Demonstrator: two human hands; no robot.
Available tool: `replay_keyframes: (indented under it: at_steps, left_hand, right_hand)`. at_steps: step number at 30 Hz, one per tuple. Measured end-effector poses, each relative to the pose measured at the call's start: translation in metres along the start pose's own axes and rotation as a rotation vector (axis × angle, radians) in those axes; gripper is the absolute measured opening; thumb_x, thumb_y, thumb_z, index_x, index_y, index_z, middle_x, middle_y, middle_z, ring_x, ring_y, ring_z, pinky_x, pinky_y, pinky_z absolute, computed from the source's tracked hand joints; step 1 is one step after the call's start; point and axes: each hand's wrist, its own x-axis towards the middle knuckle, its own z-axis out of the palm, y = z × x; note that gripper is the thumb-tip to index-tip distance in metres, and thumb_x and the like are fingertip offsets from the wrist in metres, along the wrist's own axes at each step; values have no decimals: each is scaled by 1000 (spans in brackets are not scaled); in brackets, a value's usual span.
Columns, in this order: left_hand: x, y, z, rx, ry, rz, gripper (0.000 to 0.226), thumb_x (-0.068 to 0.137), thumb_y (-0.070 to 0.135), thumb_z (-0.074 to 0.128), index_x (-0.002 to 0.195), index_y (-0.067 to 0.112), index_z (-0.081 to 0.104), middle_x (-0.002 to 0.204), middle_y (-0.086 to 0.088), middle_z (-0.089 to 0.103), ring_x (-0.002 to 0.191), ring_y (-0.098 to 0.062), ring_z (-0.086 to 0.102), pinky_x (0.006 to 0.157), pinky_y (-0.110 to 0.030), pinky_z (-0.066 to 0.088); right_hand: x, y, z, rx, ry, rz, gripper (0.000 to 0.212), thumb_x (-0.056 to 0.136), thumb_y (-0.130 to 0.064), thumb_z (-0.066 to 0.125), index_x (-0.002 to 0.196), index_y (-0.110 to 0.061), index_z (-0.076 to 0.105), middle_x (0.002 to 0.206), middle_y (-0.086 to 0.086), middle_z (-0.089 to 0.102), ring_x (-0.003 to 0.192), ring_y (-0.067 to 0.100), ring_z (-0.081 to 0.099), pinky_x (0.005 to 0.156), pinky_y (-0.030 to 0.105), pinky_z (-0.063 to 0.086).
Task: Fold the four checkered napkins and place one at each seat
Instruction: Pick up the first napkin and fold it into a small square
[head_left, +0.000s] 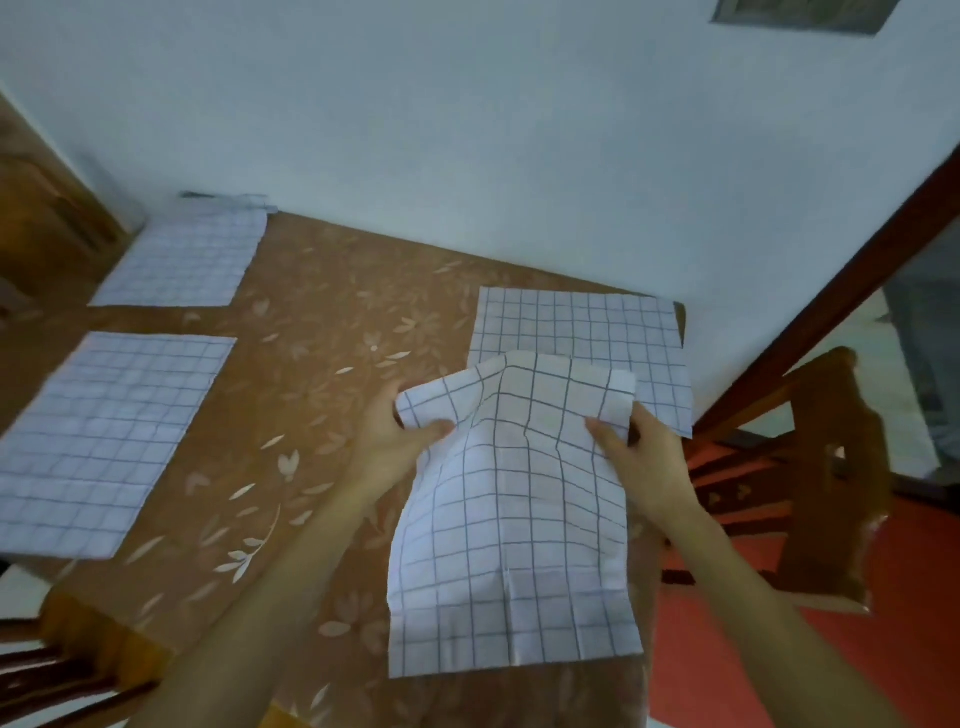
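Note:
I hold a white checkered napkin (511, 530) by its far corners, lifted off the near right part of the table. My left hand (395, 431) pinches its far left corner and my right hand (641, 449) pinches its far right corner; the far edge curls over toward me. The napkin's near edge rests on the table. A second napkin (582, 327) lies flat just beyond it at the far right. A third napkin (111, 441) lies flat at the near left, and another (187, 257) at the far left.
The table (332, 332) wears a brown cloth with pale flower prints and stands against a white wall (467, 130). A wooden chair (826, 478) stands to the right over a red floor. Another chair's back (57, 670) shows at the bottom left.

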Motion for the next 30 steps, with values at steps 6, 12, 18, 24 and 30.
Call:
replay_keyframes:
  at_steps: [6,12,18,24,30]
  left_hand:
    - [-53,92,-2,-34,38,218,17,89,16,76,103,21,68,96,14,71,83,12,67,85,-21,57]
    - [-96,154,7,-116,34,354,8,94,19,68,90,24,73,79,4,75,72,-13,73,66,-39,59]
    - [-123,197,15,-350,10,382,16,95,12,64,90,-2,70,83,-21,71,73,-25,72,69,-35,60]
    - [-137,213,10,-445,-141,359,31,106,25,47,101,6,72,95,-12,77,89,-32,76,81,-45,62]
    - [-113,198,0,-104,235,556,26,92,11,69,116,21,68,112,9,71,104,-3,66,92,-31,56]
  right_hand:
    - [-39,-66,-44,122,41,-247,15,96,-27,66,82,-27,60,64,-3,59,52,1,51,48,11,40]
    - [-72,-125,-60,111,52,-435,15,96,-33,65,94,-18,66,76,1,68,66,13,60,55,20,50]
    - [-88,-155,-71,204,53,-648,22,100,-38,55,112,-23,65,104,-8,67,98,7,63,78,23,51]
    - [-94,-159,-81,294,-12,-591,27,91,-27,73,114,-33,60,96,-22,71,87,-5,66,73,10,50]
    - [-82,-161,-102,422,81,-548,12,95,-14,66,94,-26,69,87,-21,74,82,-3,68,70,8,50]
